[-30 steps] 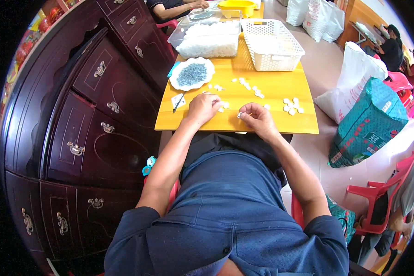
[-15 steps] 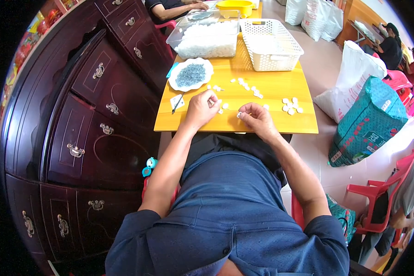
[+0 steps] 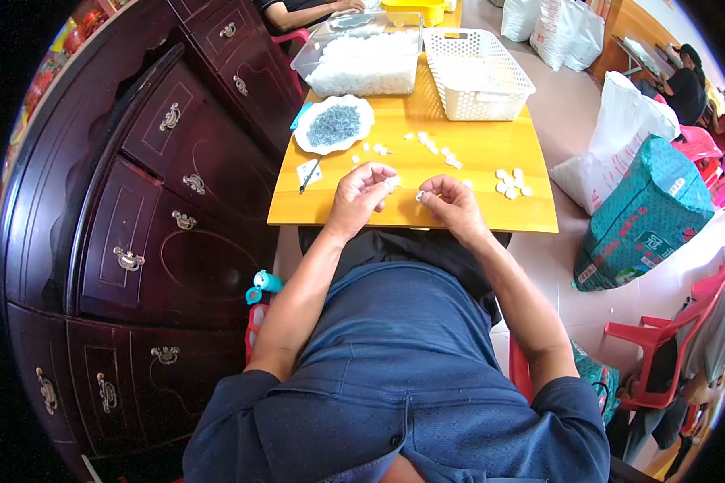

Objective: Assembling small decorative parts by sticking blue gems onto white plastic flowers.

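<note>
My left hand [image 3: 358, 200] hovers over the near edge of the yellow table, thumb and forefinger pinching a small white piece [image 3: 393, 182]. A short gap away, my right hand [image 3: 456, 211] pinches another small white piece [image 3: 419, 196] with a dark spot on it. What the two pieces are in detail is too small to tell. Several white discs [image 3: 511, 183] lie beyond my right hand, and more small white pieces [image 3: 433, 148] are scattered farther back. Beyond my left hand sits a scalloped white plate [image 3: 304, 143] heaped with thin grey-blue bits [image 3: 334, 125].
A clear bin [image 3: 300, 64] full of white pieces and a white perforated basket [image 3: 482, 110] stand at the back. A dark pen-like tool [image 3: 310, 175] rests on a card at left. Wooden drawers [image 3: 209, 241] flank my left; a teal bag [image 3: 644, 213] stands at right.
My left hand has turned and moved slightly right, its fingertips now nearer my right hand with a white piece showing. The right hand has stayed nearly in place, holding its piece.
</note>
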{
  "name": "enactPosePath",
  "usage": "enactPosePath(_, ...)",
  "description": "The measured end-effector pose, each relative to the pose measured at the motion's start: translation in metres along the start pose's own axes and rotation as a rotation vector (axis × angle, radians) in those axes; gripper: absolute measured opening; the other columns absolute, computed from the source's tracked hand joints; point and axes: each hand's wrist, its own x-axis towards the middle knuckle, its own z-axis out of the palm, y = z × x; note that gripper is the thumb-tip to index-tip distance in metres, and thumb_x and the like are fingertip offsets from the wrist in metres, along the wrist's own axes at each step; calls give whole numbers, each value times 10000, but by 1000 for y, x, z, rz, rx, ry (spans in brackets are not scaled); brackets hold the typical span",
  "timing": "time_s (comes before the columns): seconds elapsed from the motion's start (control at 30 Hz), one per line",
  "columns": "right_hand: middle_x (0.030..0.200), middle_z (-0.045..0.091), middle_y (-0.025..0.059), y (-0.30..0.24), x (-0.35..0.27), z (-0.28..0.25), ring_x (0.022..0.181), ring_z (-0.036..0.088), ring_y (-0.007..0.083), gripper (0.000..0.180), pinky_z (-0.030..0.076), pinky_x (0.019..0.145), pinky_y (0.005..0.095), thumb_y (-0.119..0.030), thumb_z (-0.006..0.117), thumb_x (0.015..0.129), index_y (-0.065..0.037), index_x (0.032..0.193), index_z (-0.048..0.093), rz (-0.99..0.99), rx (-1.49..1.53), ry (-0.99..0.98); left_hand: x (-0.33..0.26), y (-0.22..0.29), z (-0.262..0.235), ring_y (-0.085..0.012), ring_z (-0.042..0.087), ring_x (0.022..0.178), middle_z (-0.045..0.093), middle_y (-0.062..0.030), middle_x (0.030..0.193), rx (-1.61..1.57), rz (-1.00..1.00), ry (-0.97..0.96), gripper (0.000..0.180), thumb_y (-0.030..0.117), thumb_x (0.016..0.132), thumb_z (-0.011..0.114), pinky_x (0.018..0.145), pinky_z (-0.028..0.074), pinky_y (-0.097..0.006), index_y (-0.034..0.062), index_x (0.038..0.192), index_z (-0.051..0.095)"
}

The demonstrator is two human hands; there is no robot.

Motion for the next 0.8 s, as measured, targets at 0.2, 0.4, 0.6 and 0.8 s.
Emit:
enactPosePath(0.2,880,638,-32,-4,-2,2,718,539,37,137,458,640,197,-134,691,934,-62,1044,651,35,98,3,-4,-4,11,-15,571,722,657,21,899,-111,-56,-117,167,92,934,686,604,471,-172,33,1088,658)
enactPosePath(0.4,893,645,-14,-4,0,4,709,561,66,140,475,653,222,-116,684,931,-63,1054,644,139,461,77,-11,-6,31,-13,582,792,639,29,931,-57,-15,-201,203,23,899,709,717,504,-178,26,1092,647)
enactPosePath(0.6,960,637,5,-3,-2,13,855,586,121,155,498,803,281,-108,687,922,-82,1060,622,187,822,101,-19,-3,47,-2,546,703,619,60,846,125,27,-244,214,27,885,721,666,479,-169,18,1092,668)
enactPosePath(0.8,959,635,10,-5,-7,20,899,585,143,214,505,857,294,-136,741,880,-110,1051,616,295,1032,102,-25,-1,53,4,488,627,600,61,761,353,147,-244,191,19,830,751,570,410,-178,25,1018,717)
